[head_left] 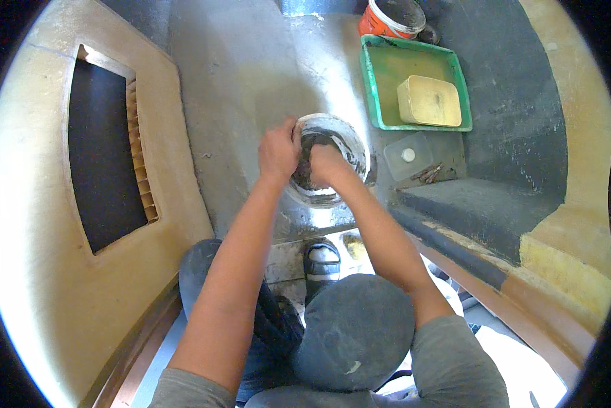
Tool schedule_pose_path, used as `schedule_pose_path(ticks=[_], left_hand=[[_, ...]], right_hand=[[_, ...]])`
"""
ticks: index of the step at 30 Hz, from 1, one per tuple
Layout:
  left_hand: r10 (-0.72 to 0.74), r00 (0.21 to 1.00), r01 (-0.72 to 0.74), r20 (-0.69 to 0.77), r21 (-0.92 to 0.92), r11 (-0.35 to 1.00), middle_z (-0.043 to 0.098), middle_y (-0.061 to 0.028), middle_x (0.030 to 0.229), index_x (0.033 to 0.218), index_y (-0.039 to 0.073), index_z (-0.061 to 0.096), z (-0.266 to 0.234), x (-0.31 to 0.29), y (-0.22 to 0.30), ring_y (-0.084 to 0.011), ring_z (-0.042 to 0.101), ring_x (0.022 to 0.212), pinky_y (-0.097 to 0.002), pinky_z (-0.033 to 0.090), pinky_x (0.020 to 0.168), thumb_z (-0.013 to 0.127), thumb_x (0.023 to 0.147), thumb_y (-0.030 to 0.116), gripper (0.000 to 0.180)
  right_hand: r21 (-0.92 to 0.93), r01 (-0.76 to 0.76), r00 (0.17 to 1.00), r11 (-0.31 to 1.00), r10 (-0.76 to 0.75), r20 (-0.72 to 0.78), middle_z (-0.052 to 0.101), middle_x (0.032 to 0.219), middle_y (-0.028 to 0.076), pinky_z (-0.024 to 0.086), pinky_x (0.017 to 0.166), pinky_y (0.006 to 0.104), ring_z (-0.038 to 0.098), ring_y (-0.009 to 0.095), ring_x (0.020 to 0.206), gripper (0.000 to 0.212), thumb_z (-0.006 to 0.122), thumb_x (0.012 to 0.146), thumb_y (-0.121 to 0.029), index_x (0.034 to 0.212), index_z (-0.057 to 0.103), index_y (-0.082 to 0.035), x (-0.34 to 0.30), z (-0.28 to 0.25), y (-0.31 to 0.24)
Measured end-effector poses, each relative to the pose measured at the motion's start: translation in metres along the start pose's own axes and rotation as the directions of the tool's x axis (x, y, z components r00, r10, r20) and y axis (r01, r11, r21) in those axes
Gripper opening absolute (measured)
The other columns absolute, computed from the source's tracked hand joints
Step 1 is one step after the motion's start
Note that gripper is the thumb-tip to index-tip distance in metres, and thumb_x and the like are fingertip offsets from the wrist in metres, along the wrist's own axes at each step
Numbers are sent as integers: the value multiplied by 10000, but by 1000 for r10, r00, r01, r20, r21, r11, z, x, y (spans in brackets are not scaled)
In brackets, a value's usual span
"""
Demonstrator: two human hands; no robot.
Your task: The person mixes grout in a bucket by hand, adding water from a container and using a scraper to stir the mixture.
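A round white bucket [361, 151], its inside smeared with grey, stands on the wet floor in front of my feet. My left hand [278, 151] grips its left rim, with the thumb side against the edge. Down inside the bucket is my right hand [327, 165], its fingers curled into a fist. What those fingers hold, if anything, is hidden. Dark, wet material [305, 149] lies in the bucket around the right hand.
To the right sits a green tray [369, 85] of murky liquid with a pale yellow block [429, 100] in it. Behind it is an orange bucket [375, 26]. A clear plastic container [397, 158] lies nearer. A wall with a rectangular opening [105, 156] stands left.
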State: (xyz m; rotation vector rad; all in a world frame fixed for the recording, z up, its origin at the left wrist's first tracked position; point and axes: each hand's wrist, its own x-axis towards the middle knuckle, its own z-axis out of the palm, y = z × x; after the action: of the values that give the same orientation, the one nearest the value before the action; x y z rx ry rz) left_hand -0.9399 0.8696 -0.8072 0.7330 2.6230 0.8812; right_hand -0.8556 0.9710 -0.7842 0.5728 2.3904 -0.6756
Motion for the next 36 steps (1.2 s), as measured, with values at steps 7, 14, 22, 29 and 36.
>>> schedule_pose_path(ticks=[7, 14, 22, 29, 36], left_hand=[[23, 998, -25, -55, -39, 999, 702, -220, 948, 1098, 100, 680, 5, -1, 4, -469, 658, 881, -549, 523, 755, 525, 1006, 362, 318], [39, 998, -42, -46, -67, 997, 696, -243, 942, 1107, 104, 685, 11, -1, 11, -473, 656, 886, -547, 524, 760, 509, 1016, 366, 328], [25, 999, -25, -20, -5, 1000, 704, -251, 975, 1203, 101, 685, 8, -6, 5, -472, 672, 907, -543, 536, 812, 503, 1017, 403, 398], [-15, 1000, 16, 10, -51, 999, 697, -242, 968, 1196, 107, 685, 4, -2, 6, -471, 667, 877, -533, 539, 781, 515, 1013, 365, 360], [17, 998, -20, -53, -53, 998, 702, -224, 931, 1137, 116, 683, 3, -4, -8, -465, 666, 865, -552, 524, 759, 506, 1015, 373, 335]], right_hand=[[-49, 55, 998, 997, -57, -32, 707, 993, 277, 572, 859, 477, 703, 410, 963, 215, 700, 733, -13, 939, 720, 45, 7, 24, 16], [-31, -19, 992, 999, 15, -127, 708, 951, 277, 571, 839, 482, 709, 408, 919, 148, 669, 756, -16, 879, 734, 35, 13, 45, 23], [9, -11, 991, 1000, 12, -130, 706, 955, 280, 575, 832, 483, 711, 410, 913, 179, 697, 731, -11, 900, 729, 41, 10, 32, 18], [46, -6, 989, 999, 13, -150, 704, 950, 285, 566, 853, 485, 704, 412, 934, 173, 705, 736, -43, 884, 720, 45, 13, 18, 17], [109, -20, 974, 994, 44, -222, 701, 895, 281, 567, 826, 485, 704, 416, 894, 163, 687, 739, -23, 881, 727, 47, 6, -1, 3]])
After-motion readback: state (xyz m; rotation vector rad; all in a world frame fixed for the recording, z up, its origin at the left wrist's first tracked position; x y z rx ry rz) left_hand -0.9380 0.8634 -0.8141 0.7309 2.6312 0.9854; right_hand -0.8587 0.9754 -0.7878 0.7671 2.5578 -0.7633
